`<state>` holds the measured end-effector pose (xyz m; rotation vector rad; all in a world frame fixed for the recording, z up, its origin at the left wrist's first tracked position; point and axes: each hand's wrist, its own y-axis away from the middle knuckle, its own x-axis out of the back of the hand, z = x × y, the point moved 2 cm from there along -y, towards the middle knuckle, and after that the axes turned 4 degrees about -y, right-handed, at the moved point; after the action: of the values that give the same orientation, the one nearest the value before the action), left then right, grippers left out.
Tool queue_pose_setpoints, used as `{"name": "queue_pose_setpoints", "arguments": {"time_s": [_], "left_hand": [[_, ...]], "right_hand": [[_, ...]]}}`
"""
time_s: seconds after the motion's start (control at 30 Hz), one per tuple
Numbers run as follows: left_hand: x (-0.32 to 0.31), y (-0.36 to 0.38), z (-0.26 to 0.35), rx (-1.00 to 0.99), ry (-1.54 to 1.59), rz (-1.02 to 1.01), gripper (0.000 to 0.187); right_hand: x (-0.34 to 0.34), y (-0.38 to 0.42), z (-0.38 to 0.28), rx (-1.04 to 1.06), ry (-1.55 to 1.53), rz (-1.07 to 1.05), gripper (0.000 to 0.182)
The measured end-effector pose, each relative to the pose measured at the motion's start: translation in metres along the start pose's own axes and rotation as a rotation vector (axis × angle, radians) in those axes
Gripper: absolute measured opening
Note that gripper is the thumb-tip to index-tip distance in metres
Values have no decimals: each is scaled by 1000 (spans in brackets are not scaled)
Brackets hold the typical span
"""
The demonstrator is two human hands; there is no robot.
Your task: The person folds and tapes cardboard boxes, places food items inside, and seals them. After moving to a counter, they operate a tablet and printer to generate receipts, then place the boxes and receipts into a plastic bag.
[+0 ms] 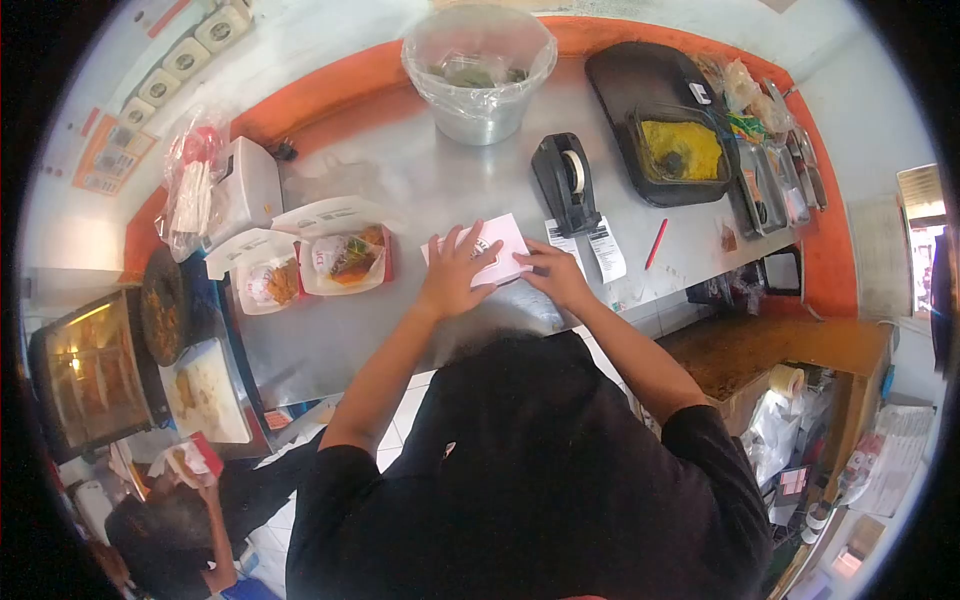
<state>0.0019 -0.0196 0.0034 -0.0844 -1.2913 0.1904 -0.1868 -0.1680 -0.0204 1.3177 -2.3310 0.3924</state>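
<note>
A closed white-and-pink paper food box (505,240) with dark print sits on the metal counter in front of me. Across its left part lies my left hand (457,270), fingers spread over the lid and thumb along the near edge, holding it. My right hand (552,274) grips its right near corner, thumb and fingers bent around the edge. Left of it stand two open food boxes: one (386,268) shows a wrapped item with greens, the other (240,300) fried food in paper. What the closed box contains is hidden.
A black tape dispenser (565,185) stands beyond the box, with printed receipts (606,250) and a red pen (656,244) nearby. Further back are a plastic-lined metal bucket (478,128) and a black container with yellow contents (680,150). Another person (165,535) works at lower left.
</note>
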Motion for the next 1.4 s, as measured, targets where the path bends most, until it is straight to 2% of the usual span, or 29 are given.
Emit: {"name": "queue_pose_setpoints", "arguments": {"time_s": [0.07,0.1,0.17,0.27,0.37,0.47,0.57,0.67,0.77,0.87,0.97,1.07,1.17,1.27,1.4], "left_hand": [[9,1,-10,-16,40,18,75],[-8,-2,19,1,151,53,71],[-5,0,9,8,207,90,63],[5,2,2,27,187,107,57],[6,-2,-1,59,271,76,55],[3,-4,-3,73,277,66,58],[2,-3,-2,57,219,52,59],[2,-2,-1,44,232,80,59],[10,0,1,49,260,64,60],[12,3,-1,39,246,29,60],[11,3,-2,25,221,-4,62],[-3,7,-7,-10,137,-6,66],[-8,13,-8,-78,3,5,70],[8,15,7,-33,33,-85,73],[-5,22,16,29,-120,-150,75]], "right_hand": [[-11,-3,-3,35,-39,34,46],[16,23,-2,-34,-35,3,46],[10,18,-10,-70,-146,9,46],[-3,11,-2,-2,-43,67,47],[8,-1,1,-118,-23,-64,44],[11,-4,3,-75,-13,-45,39],[6,4,9,73,-22,-27,35],[11,3,18,63,42,-47,41],[4,10,23,26,-58,16,42],[-2,13,27,75,-99,-6,39],[5,12,18,166,-16,-9,36],[-7,16,21,130,71,61,34],[-7,17,7,222,199,91,30],[-16,22,18,216,213,168,30],[-11,15,6,135,118,153,26]]}}
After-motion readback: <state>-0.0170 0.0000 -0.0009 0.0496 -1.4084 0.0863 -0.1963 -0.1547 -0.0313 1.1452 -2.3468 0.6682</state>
